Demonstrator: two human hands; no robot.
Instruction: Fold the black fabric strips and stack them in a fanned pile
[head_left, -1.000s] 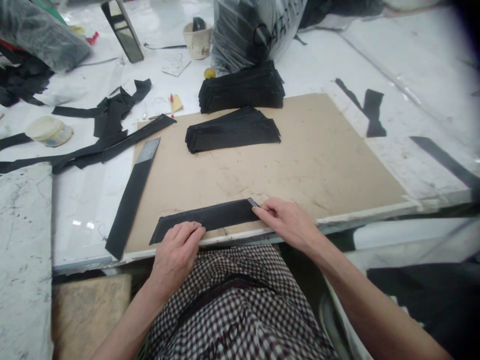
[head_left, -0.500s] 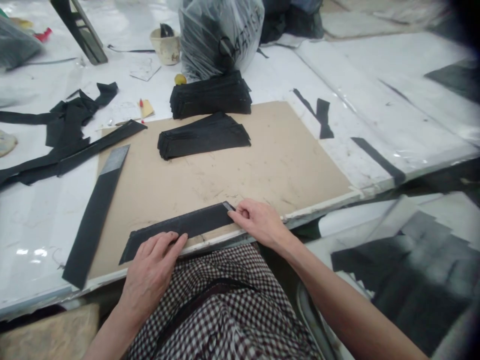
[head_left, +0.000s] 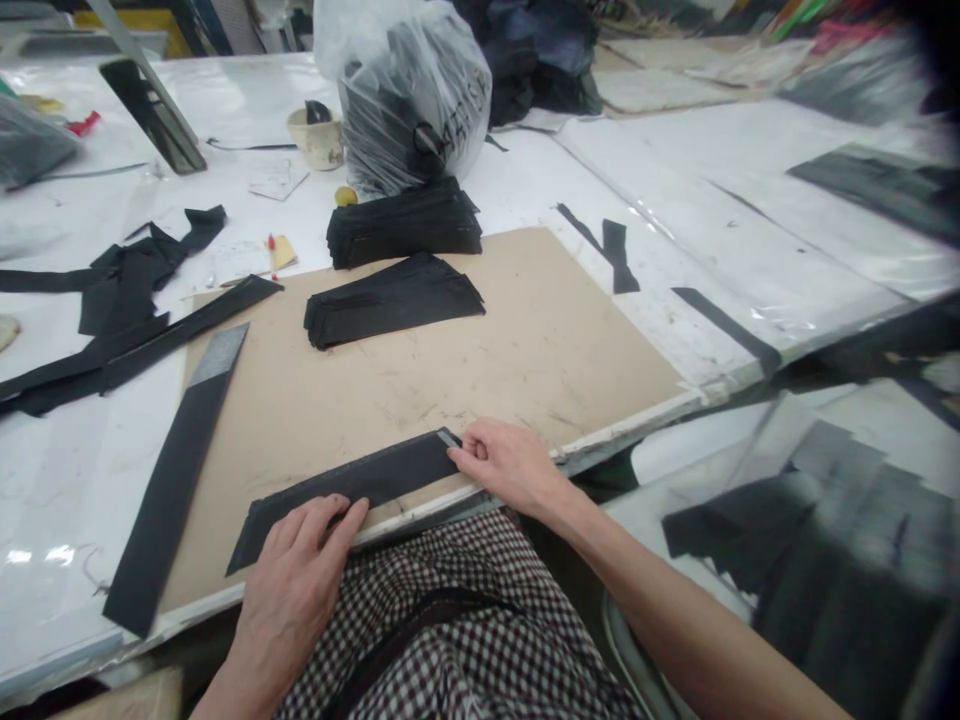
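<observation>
A black fabric strip (head_left: 375,478) lies along the near edge of a brown board (head_left: 525,350). My left hand (head_left: 296,570) rests flat on the strip's left part, fingers stretched out. My right hand (head_left: 510,462) pinches the strip's right end, where a small grey tab shows, with fingers curled. Two stacks of black strips lie farther back: one on the board (head_left: 394,298), one behind it (head_left: 405,222).
A long black strip with a grey end (head_left: 176,480) lies left of the board. Loose black scraps (head_left: 120,300) are at the far left. A plastic bag of dark fabric (head_left: 409,90) and a cup (head_left: 315,138) stand at the back. More black pieces (head_left: 840,540) lie low at right.
The view has swung to the right and upward. Both hands stay on the strip; the left one slid slightly nearer along it.
</observation>
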